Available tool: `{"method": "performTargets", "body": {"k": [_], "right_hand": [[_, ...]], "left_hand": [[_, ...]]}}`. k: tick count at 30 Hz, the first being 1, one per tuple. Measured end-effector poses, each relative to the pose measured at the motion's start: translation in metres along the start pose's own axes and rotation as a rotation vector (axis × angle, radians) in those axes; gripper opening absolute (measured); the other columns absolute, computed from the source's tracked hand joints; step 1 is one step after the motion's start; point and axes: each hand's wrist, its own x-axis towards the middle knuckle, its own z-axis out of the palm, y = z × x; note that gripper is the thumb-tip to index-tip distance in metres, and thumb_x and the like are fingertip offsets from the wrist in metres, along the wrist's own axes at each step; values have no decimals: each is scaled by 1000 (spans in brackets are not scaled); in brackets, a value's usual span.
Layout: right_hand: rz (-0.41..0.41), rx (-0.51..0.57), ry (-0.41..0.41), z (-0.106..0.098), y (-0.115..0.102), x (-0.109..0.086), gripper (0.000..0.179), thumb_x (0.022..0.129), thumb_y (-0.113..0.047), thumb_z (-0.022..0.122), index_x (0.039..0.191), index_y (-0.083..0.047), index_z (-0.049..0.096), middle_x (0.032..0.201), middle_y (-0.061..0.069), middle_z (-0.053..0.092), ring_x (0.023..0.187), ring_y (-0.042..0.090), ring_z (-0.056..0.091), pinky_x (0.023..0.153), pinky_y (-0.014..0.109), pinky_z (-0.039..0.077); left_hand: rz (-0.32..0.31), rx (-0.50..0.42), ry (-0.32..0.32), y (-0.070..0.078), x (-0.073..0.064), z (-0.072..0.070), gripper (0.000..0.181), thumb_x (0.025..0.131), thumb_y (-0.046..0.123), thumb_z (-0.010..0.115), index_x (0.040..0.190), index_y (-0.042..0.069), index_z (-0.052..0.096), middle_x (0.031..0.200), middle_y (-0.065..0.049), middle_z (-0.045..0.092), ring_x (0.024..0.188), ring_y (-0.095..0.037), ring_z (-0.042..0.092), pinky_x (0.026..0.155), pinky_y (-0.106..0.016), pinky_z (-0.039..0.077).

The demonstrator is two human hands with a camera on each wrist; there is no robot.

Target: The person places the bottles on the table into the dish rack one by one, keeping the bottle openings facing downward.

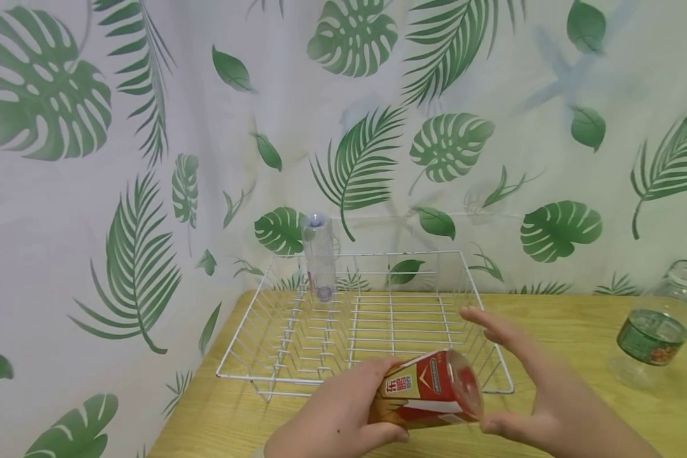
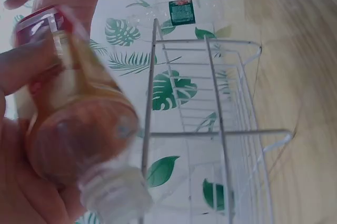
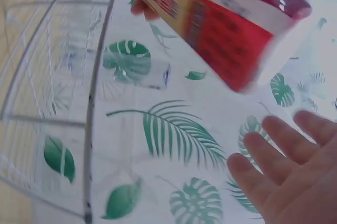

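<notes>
My left hand (image 1: 338, 410) grips a clear plastic bottle (image 1: 420, 391) with a red and gold label, held on its side over the front edge of the rack. Its base points toward my right hand. In the left wrist view the neck end of the bottle (image 2: 84, 134) faces the camera, with a whitish top. Beside the base, my right hand (image 1: 549, 388) is spread with its thumb close to the bottle. Its fingers (image 3: 274, 161) are extended in the right wrist view, with nothing held in them.
A white wire dish rack (image 1: 372, 380) stands on the wooden table (image 1: 555, 318). An upright clear plastic bottle (image 1: 320, 254) is in its back left part. At right, a clear bottle with a green label (image 1: 652, 337) stands on the table. A leaf-patterned curtain (image 1: 372, 159) hangs behind.
</notes>
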Motion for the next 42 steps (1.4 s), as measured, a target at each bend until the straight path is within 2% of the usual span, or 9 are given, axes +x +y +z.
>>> {"method": "performTargets", "body": {"k": [2, 5, 10, 15, 19, 24, 27, 34, 42], "right_hand": [[-13, 138, 8, -1, 4, 0, 105, 78, -24, 88, 162, -17, 26, 160, 4, 39, 140, 10, 41, 104, 16, 35], [-71, 379, 9, 5, 9, 1, 97, 88, -20, 80, 162, -9, 19, 161, 15, 34, 142, 15, 41, 107, 18, 36], [-167, 758, 16, 27, 16, 3, 90, 99, -23, 68, 161, 1, 7, 160, 25, 29, 145, 25, 38, 110, 26, 38], [-175, 965, -6, 46, 15, 6, 91, 101, -30, 64, 162, -2, 3, 162, 22, 28, 141, 29, 43, 101, 39, 50], [-145, 1057, -12, 53, 8, 6, 86, 99, -18, 66, 161, -1, 8, 160, 22, 31, 138, 28, 45, 98, 40, 52], [-140, 1004, 43, 56, 2, 6, 75, 90, 10, 68, 152, 7, 25, 149, 26, 45, 132, 27, 51, 99, 35, 51], [-181, 963, 62, 57, 2, 7, 73, 85, 17, 67, 147, 12, 29, 144, 29, 50, 131, 28, 53, 100, 32, 50], [-164, 932, 49, 57, 2, 6, 78, 79, 23, 69, 146, 12, 30, 143, 27, 52, 132, 28, 53, 102, 31, 48], [-179, 915, 38, 56, 3, 7, 79, 80, 23, 69, 146, 12, 29, 144, 28, 50, 132, 28, 52, 101, 33, 49]], "left_hand": [[-4, -135, 17, -2, 1, 0, 70, 85, 50, 79, 143, 34, 46, 121, 19, 57, 104, -1, 56, 90, -28, 50], [-11, -338, 23, -4, 1, 3, 67, 87, 47, 78, 144, 37, 45, 122, 17, 58, 105, -4, 57, 90, -29, 49], [53, -628, -45, -5, 4, 11, 66, 92, 44, 73, 148, 37, 39, 128, 11, 57, 111, -9, 59, 94, -29, 49], [119, -788, -121, 0, 5, 21, 71, 96, 43, 68, 155, 37, 28, 135, 9, 55, 116, -10, 58, 99, -29, 48], [98, -803, -144, 5, 7, 24, 71, 98, 32, 69, 155, 36, 27, 136, 9, 54, 114, -8, 60, 100, -27, 48], [128, -694, -128, 8, 12, 26, 68, 98, 27, 69, 152, 30, 28, 133, 11, 56, 112, -4, 60, 101, -24, 46], [160, -629, -113, 8, 12, 27, 71, 98, 26, 70, 153, 29, 25, 134, 11, 56, 114, -3, 58, 102, -25, 45], [168, -572, -116, 6, 10, 26, 75, 98, 30, 69, 156, 32, 21, 136, 13, 55, 119, -2, 55, 104, -25, 44], [149, -640, -141, 8, 12, 23, 72, 96, 31, 71, 153, 34, 26, 140, 14, 54, 121, -3, 55, 103, -26, 44]]}}
